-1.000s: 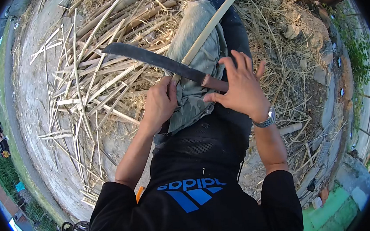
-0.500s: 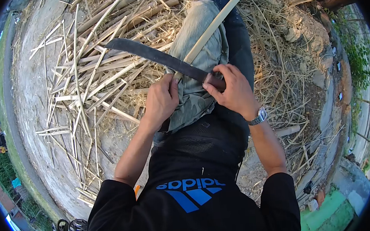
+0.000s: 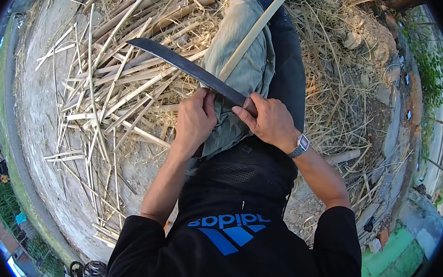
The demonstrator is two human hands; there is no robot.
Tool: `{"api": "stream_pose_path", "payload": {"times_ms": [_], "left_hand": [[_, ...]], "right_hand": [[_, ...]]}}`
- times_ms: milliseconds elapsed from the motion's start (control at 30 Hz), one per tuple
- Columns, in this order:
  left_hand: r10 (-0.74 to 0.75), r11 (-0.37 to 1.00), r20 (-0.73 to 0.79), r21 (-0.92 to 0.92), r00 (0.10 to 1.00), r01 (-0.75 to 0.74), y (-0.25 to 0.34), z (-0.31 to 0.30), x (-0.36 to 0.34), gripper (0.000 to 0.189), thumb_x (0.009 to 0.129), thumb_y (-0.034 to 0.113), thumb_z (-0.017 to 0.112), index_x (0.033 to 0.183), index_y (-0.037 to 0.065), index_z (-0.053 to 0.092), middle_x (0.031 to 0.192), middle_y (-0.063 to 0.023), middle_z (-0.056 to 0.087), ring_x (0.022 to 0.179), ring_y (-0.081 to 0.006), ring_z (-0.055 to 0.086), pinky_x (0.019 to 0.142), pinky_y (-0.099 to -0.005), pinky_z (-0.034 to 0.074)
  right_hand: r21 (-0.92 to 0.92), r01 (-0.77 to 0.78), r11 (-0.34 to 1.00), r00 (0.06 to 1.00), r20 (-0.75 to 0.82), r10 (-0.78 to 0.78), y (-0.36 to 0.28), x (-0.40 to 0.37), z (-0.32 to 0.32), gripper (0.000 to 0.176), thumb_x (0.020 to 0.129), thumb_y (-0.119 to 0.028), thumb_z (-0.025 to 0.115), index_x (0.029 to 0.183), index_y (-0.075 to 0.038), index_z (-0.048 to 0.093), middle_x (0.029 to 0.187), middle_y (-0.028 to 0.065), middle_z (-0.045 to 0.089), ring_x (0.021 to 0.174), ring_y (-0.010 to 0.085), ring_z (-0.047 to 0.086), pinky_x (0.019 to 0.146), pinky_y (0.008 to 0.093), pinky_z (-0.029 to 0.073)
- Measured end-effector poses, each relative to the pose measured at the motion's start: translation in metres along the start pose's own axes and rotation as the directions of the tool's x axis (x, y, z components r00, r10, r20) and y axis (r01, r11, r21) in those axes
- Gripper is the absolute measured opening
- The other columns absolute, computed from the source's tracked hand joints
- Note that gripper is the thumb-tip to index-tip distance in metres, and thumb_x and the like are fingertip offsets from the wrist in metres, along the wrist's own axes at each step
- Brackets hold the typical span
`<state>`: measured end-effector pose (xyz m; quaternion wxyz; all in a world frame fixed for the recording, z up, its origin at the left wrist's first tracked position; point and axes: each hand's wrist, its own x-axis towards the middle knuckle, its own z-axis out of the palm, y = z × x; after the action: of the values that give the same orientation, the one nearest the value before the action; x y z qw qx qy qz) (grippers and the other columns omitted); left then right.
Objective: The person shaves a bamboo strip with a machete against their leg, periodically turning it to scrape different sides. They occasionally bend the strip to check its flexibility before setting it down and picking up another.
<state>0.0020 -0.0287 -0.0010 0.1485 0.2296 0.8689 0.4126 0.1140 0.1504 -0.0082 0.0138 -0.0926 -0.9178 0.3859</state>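
— While I follow the head camera from my desk, what shall I describe first?

— The hands, and what they hold.

— I see the right hand (image 3: 264, 119) closed tight round the handle of a machete (image 3: 184, 66), at the near right edge of a grey-green cloth (image 3: 245, 71) draped over the person's thigh. The cloth is soft and creased. The handle is hidden inside the fist. The blade is long, flat, dark and dull, with a blunt, curved tip. It runs up and left from the cloth, out over a heap of split bamboo (image 3: 114, 95).

— And the other hand?

— The left hand (image 3: 194, 117) is curled into a fist at the cloth's near left edge, gripping the near end of a bamboo strip (image 3: 259, 26). That strip is pale, smooth, narrow and slightly bowed. It lies lengthwise along the cloth and runs on past its far end. The blade crosses the strip just beyond the left thumb. I cannot tell whether the edge bites into it.

— What surrounds the cloth?

— Left of the cloth, the heap's slats are straw-coloured, stiff and thin, criss-crossed on rough grey concrete (image 3: 37, 111). Right of the cloth lies a tangle of dry, fibrous shavings (image 3: 341, 77) over earth and stones. A metal wristwatch (image 3: 301, 145) sits on the right wrist, just nearer than the cloth.
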Motion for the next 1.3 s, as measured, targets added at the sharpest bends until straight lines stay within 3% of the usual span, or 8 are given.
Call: {"api": "stream_pose_path", "payload": {"times_ms": [200, 400, 533, 1000, 1033, 1167, 1233, 1300], "left_hand": [[0.019, 0.997, -0.044, 0.076, 0.999, -0.016, 0.002, 0.004, -0.002, 0.014, 0.097, 0.008, 0.063, 0.091, -0.004, 0.068, 0.065, -0.0243, 0.06, 0.056, -0.0371, 0.062, 0.056, -0.0439, 0.047], [0.024, 0.996, -0.044, 0.084, 0.999, -0.02, 0.001, 0.0, 0.008, 0.015, 0.098, 0.009, 0.062, 0.09, -0.003, 0.068, 0.064, -0.0244, 0.06, 0.055, -0.0385, 0.061, 0.055, -0.0441, 0.046], [0.06, 0.998, -0.085, -0.025, 0.995, -0.062, -0.008, 0.01, 0.003, 0.015, 0.098, 0.008, 0.061, 0.092, -0.004, 0.069, 0.065, -0.0246, 0.061, 0.055, -0.0382, 0.062, 0.055, -0.0436, 0.046], [0.007, 0.998, -0.067, 0.058, 0.998, -0.003, 0.002, 0.006, 0.01, 0.015, 0.095, 0.007, 0.063, 0.087, -0.004, 0.068, 0.06, -0.0219, 0.058, 0.048, -0.0326, 0.055, 0.052, -0.0412, 0.042], [0.07, 0.997, -0.117, 0.021, 0.991, -0.068, -0.002, 0.012, 0.01, 0.015, 0.095, 0.007, 0.063, 0.086, -0.004, 0.068, 0.06, -0.0219, 0.057, 0.048, -0.0323, 0.054, 0.051, -0.0414, 0.041], [-0.018, 0.997, -0.017, 0.07, 1.0, 0.019, 0.002, -0.002, -0.002, 0.015, 0.095, 0.006, 0.063, 0.087, -0.004, 0.069, 0.06, -0.0221, 0.058, 0.05, -0.0341, 0.058, 0.053, -0.0423, 0.043], [-0.076, 0.993, 0.015, 0.096, 0.997, 0.074, 0.017, -0.004, 0.013, 0.016, 0.095, 0.008, 0.062, 0.089, -0.005, 0.068, 0.067, -0.028, 0.063, 0.062, -0.0442, 0.066, 0.057, -0.048, 0.049], [0.007, 0.997, -0.035, 0.076, 0.999, -0.005, 0.008, 0.004, 0.016, 0.016, 0.096, 0.008, 0.062, 0.089, -0.005, 0.067, 0.067, -0.0282, 0.063, 0.062, -0.0444, 0.066, 0.057, -0.0481, 0.049]], "right_hand": [[-0.144, -0.053, 0.988, 0.998, -0.034, 0.049, 0.019, 0.017, 0.006, 0.061, 0.096, -0.061, 0.062, 0.073, -0.005, 0.064, 0.06, 0.0133, 0.066, 0.06, 0.038, 0.069, 0.056, 0.046, 0.056], [-0.103, -0.126, 0.987, 0.988, -0.104, 0.116, 0.009, 0.031, 0.004, 0.063, 0.097, -0.064, 0.058, 0.072, -0.006, 0.066, 0.06, 0.0141, 0.067, 0.062, 0.0387, 0.069, 0.057, 0.0476, 0.056], [-0.203, 0.002, 0.979, 0.999, -0.039, -0.01, 0.017, 0.025, 0.004, 0.06, 0.096, -0.062, 0.061, 0.072, -0.007, 0.066, 0.06, 0.0141, 0.066, 0.06, 0.0387, 0.069, 0.056, 0.0472, 0.056], [-0.084, -0.176, 0.981, 0.98, -0.113, 0.166, 0.005, 0.036, 0.008, 0.062, 0.094, -0.065, 0.062, 0.076, -0.006, 0.068, 0.062, 0.0141, 0.068, 0.065, 0.0387, 0.07, 0.062, 0.0491, 0.057], [-0.095, -0.158, 0.983, 0.987, 0.002, 0.159, 0.002, 0.03, 0.009, 0.063, 0.094, -0.066, 0.061, 0.076, -0.006, 0.068, 0.065, 0.0149, 0.069, 0.067, 0.0391, 0.071, 0.063, 0.0488, 0.058], [-0.148, -0.194, 0.97, 0.98, -0.074, 0.185, 0.03, 0.052, -0.02, 0.062, 0.094, -0.066, 0.06, 0.078, -0.007, 0.069, 0.067, 0.0172, 0.069, 0.069, 0.0424, 0.07, 0.065, 0.0511, 0.057], [-0.14, -0.185, 0.973, 0.98, -0.106, 0.171, 0.019, 0.045, -0.002, 0.062, 0.094, -0.066, 0.06, 0.077, -0.007, 0.069, 0.065, 0.0166, 0.068, 0.067, 0.0414, 0.07, 0.063, 0.0499, 0.057], [-0.119, -0.088, 0.989, 0.995, -0.063, 0.081, 0.01, 0.034, -0.001, 0.065, 0.094, -0.067, 0.06, 0.072, -0.006, 0.067, 0.06, 0.0159, 0.066, 0.061, 0.0397, 0.069, 0.056, 0.0472, 0.056]]}}
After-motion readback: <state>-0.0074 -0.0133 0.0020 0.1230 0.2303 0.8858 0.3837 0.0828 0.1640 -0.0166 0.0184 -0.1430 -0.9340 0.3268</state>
